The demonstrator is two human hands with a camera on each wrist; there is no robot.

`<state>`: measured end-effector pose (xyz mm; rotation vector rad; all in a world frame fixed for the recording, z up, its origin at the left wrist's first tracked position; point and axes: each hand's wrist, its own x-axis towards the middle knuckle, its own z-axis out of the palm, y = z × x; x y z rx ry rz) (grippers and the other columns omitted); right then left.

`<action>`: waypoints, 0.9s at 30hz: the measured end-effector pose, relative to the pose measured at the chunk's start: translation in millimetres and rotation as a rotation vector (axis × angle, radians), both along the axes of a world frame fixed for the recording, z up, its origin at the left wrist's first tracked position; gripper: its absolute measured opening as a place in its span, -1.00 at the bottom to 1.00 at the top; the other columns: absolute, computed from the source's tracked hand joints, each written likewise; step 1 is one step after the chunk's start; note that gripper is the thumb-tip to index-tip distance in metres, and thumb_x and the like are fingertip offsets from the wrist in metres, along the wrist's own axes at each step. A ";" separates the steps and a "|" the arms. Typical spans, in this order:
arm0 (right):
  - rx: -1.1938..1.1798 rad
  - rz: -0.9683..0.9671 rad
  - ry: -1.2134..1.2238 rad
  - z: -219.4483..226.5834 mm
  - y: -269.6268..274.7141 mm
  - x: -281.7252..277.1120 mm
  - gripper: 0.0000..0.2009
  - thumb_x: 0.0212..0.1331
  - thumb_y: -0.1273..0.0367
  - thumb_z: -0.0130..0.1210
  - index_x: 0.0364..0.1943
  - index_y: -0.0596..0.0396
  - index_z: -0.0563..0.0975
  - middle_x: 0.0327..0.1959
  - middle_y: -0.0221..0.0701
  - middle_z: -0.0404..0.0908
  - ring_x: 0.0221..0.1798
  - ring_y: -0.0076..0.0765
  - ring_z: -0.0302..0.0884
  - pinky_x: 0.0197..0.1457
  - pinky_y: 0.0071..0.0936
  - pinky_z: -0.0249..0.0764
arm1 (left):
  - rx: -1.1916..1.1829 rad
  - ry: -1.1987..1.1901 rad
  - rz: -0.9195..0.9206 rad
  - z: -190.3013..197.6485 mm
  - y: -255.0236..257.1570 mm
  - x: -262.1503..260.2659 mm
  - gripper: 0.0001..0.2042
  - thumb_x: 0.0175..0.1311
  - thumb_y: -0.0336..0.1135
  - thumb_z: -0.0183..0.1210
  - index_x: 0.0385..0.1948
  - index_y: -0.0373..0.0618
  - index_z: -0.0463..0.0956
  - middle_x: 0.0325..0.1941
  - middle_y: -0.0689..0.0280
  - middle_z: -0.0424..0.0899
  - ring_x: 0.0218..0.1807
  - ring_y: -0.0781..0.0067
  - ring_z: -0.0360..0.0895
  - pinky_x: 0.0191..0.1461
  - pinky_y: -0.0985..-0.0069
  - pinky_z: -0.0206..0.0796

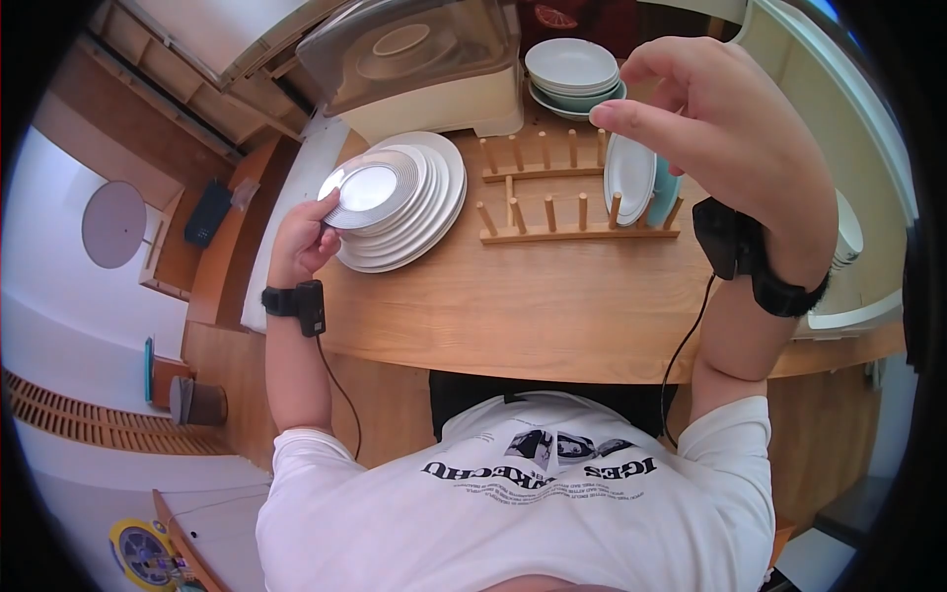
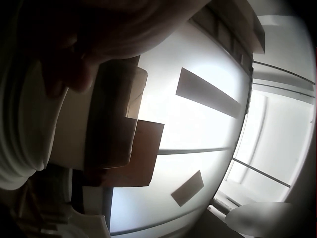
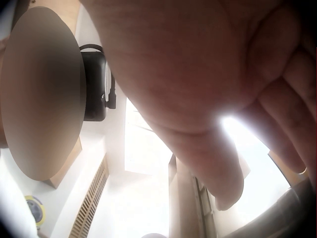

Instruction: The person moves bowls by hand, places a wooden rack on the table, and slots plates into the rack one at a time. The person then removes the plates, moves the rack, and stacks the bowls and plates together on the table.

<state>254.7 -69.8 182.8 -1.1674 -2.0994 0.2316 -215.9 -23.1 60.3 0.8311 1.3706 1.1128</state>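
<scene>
My left hand (image 1: pixel 301 242) pinches the near left rim of a small white plate with a ringed grey border (image 1: pixel 367 187), thumb on top. That plate lies over a stack of larger white plates (image 1: pixel 449 187), whose edges (image 2: pixel 34 129) also show in the left wrist view. Raised over the right end of a wooden dish rack (image 1: pixel 552 235), my right hand (image 1: pixel 740 128) holds nothing, its thumb and fingers apart and loosely bent. A white oval dish (image 1: pixel 628 183) and a pale green dish (image 1: pixel 665 192) stand upright in the rack beneath it.
Stacked white and green bowls (image 1: pixel 572 64) sit behind the rack, close to my right fingertips in the head view. A lidded storage box (image 1: pixel 434 109) stands behind the plates. More white bowls (image 1: pixel 848 232) are at the right, partly behind my wrist, near a cream curved frame (image 1: pixel 878 316).
</scene>
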 end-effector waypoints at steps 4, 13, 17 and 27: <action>-0.038 0.004 0.006 2.5 -1.9 0.9 -0.63 0.21 0.19 0.38 -0.26 0.30 0.62 -0.57 -0.33 0.57 -0.56 -0.50 0.50 -0.52 -0.50 0.40 | -0.025 0.199 0.052 -2.2 5.0 -0.1 -0.63 0.50 -0.08 0.24 -0.38 -0.25 0.53 -0.67 0.30 0.56 -0.82 0.66 0.30 -0.79 0.66 0.03; 0.081 0.018 -0.012 -4.0 2.1 5.1 -0.63 0.21 0.19 0.38 -0.24 0.31 0.63 -0.58 -0.33 0.57 -0.56 -0.51 0.50 -0.51 -0.52 0.38 | -0.038 1.026 0.029 5.8 4.5 25.6 -0.43 0.35 0.14 0.32 -0.66 -0.25 0.54 -0.79 0.31 0.47 -0.83 0.58 0.28 -0.78 0.54 0.03; 0.004 0.003 -0.011 0.9 -0.7 6.2 -0.62 0.21 0.19 0.38 -0.22 0.32 0.63 -0.57 -0.33 0.58 -0.57 -0.52 0.50 -0.53 -0.54 0.39 | -0.028 1.230 0.016 11.8 2.7 34.8 -0.39 0.32 0.17 0.31 -0.69 -0.29 0.53 -0.78 0.24 0.51 -0.79 0.46 0.43 -0.73 0.51 0.18; -0.124 -0.206 -0.140 -5.9 36.7 10.6 -0.55 0.23 0.09 0.35 -0.26 0.33 0.63 -0.55 -0.29 0.61 -0.54 -0.45 0.59 -0.51 -0.49 0.52 | 0.468 1.189 -0.097 80.3 -9.6 142.7 -0.43 0.42 0.06 0.21 -0.68 -0.30 0.54 -0.81 0.22 0.48 -0.76 0.43 0.50 -0.64 0.46 0.29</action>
